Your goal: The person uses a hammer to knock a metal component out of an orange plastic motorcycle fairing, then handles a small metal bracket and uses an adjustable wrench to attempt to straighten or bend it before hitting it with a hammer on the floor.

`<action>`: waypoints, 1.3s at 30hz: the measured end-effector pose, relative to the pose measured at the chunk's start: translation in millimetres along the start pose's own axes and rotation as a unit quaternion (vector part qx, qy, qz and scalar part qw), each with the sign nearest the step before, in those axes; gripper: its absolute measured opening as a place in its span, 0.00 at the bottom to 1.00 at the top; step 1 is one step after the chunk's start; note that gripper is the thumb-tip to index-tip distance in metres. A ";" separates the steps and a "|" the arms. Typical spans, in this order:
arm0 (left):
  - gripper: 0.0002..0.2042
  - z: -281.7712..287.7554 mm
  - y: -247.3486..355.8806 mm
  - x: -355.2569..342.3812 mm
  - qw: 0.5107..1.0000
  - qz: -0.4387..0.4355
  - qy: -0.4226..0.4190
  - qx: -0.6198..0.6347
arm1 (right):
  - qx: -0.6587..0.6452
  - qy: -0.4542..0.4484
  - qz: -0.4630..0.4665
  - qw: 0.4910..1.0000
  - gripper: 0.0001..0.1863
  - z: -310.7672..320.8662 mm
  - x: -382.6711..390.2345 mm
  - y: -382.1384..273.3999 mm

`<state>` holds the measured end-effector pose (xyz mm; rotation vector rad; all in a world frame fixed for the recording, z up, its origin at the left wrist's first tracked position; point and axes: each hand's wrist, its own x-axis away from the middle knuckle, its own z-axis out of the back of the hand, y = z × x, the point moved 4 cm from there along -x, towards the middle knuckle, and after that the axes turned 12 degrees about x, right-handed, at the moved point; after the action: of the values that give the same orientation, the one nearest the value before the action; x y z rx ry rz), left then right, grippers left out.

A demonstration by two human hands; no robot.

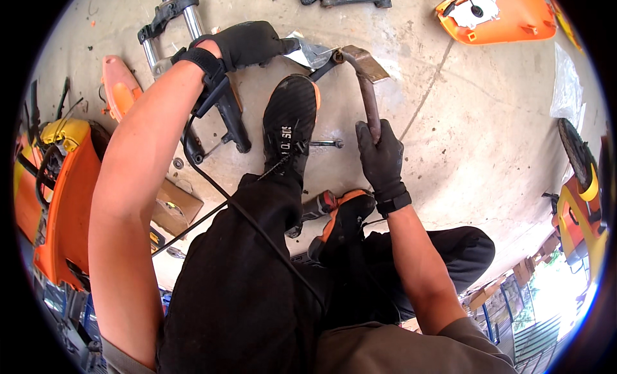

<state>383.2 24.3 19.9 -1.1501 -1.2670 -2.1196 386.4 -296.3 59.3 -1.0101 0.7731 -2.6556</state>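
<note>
My left hand, in a black glove, closes on one end of a shiny silver metal piece just beyond my shoe. A dark bar with a round end lies against that piece; whether they are joined I cannot tell. In my right hand, also gloved, is the handle of a worn brown hammer. Its broad head is up beside the bar's round end, and contact between them is unclear. Under my left forearm lies a front fork with chrome tubes, partly hidden by my arm.
A wrench and a red-and-grey power tool lie by my shoes. A black cable crosses my leg. Orange body panels lie at the far right; an orange-and-yellow vehicle part stands left. At right is a wheel.
</note>
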 end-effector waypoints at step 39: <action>0.34 -1.4 3.4 7.0 0.998 0.068 -0.008 0.006 | -0.034 0.012 -0.007 0.999 0.16 16.1 5.8 4.3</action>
<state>381.0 21.7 27.1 -1.2158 -1.1725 -2.0050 392.8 -308.4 70.3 -1.0040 0.8688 -2.6749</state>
